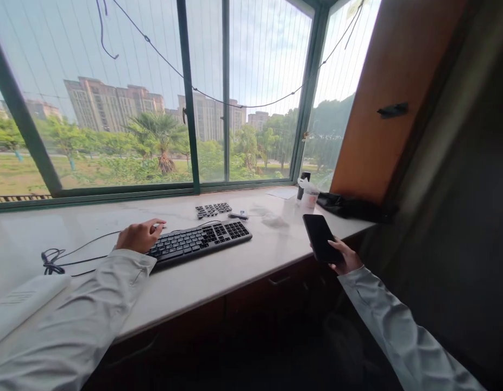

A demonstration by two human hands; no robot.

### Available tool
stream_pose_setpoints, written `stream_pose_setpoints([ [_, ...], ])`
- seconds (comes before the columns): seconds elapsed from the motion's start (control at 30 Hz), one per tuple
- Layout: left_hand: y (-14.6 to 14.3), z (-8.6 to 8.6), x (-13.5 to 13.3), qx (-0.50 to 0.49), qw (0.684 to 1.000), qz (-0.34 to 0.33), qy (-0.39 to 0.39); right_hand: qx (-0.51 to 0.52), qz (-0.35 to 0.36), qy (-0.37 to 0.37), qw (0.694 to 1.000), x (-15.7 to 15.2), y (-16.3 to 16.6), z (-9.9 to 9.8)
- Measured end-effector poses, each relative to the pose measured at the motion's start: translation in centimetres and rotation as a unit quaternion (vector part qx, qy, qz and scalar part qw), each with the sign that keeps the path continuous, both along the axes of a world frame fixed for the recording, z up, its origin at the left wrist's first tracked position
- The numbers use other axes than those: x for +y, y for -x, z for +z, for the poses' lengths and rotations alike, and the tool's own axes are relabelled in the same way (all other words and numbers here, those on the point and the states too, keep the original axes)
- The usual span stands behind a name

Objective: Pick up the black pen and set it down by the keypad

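A black keyboard [200,241] lies on the pale stone sill [219,277] under the window. My left hand [139,236] rests at its left end, fingers curled, fingertips touching the sill beside the top-left keys; I cannot see anything in it. My right hand [344,256] is off the sill's right front edge, gripping a black phone [320,238] with its dark screen facing up. Behind the keyboard, a row of loose black keycaps [213,209] lies beside a small dark tool [238,216].
The keyboard's black cable [56,259] coils at the left. A white flat box [19,304] sits at the near left. At the right end of the sill are a clear cup [309,200], a dark bottle [302,182], a paper sheet [282,193] and a black bag [349,206].
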State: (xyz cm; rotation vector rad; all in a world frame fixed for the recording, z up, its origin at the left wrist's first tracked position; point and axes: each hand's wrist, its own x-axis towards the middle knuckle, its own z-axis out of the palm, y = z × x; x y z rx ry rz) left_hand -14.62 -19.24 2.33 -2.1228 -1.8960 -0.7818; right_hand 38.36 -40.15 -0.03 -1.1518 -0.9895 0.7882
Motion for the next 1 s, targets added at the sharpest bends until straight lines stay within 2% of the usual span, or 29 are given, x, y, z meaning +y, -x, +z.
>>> stream_pose_setpoints([
  [0.1,0.1,-0.1,0.2,0.006,1.0,0.003,0.005,0.025,0.038,0.019,0.999,-2.2,1.6,-1.0],
  [0.27,0.3,-0.5,0.5,0.006,1.0,0.007,-0.007,0.034,0.055,0.03,0.997,-4.6,3.8,-2.4],
  [0.5,0.4,-0.4,0.4,0.012,1.0,0.016,-0.008,0.151,0.092,0.003,0.984,-6.4,5.2,-4.2],
  [0.77,0.3,-0.4,0.3,0.02,0.999,0.026,-0.01,0.195,0.137,-0.011,0.971,-8.0,7.8,-4.0],
  [1.0,0.2,-0.2,0.1,0.018,0.999,0.031,-0.01,0.215,0.137,-0.007,0.967,-8.1,9.1,-3.9],
])
